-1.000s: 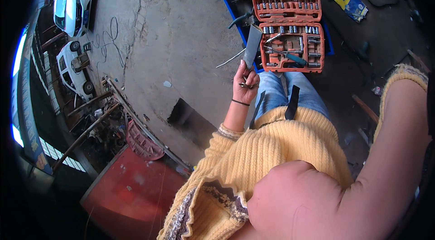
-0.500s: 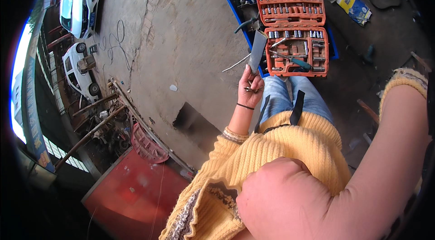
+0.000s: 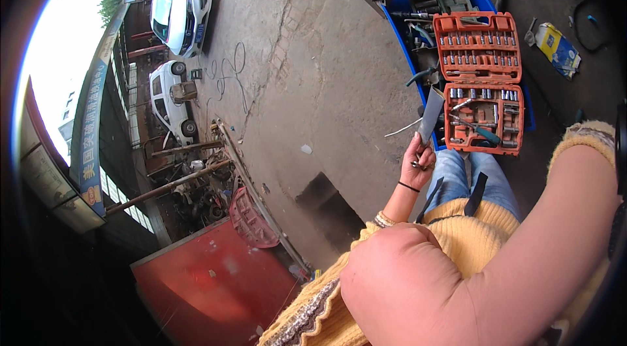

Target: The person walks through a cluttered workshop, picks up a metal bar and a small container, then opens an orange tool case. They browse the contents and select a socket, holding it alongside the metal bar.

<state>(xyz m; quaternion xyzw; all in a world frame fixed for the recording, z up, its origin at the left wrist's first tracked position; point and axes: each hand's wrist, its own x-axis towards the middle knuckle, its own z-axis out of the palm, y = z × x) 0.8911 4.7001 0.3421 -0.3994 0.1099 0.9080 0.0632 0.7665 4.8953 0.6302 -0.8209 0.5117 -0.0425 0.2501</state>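
My left hand [image 3: 417, 153] is closed around a flat grey strip [image 3: 430, 113], which points up and away, just left of the tool case. A small metal piece [image 3: 417, 164] also shows at its fingers; its kind is unclear. The orange socket case [image 3: 450, 81] lies unfolded near my knees, with rows of sockets and a teal-handled tool [image 3: 486, 135] lying across the lower half. Close to the camera, my right hand [image 3: 400, 267] is bent inward over my left sleeve [image 3: 313, 307]. Its fingers are hidden.
The case rests on a blue bin [image 3: 400, 35] holding pliers and other tools. To the right lie a yellow-and-blue packet [image 3: 558, 50] and a dark loop [image 3: 578, 22]. A red panel [image 3: 209, 280] is at the lower left. Two white cars [image 3: 181, 13] stand far left.
The view has shifted, so the case, bin and my left hand appear farther right and lower. My left hand keeps its hold on the strip; my right hand stays bent over the sleeve.
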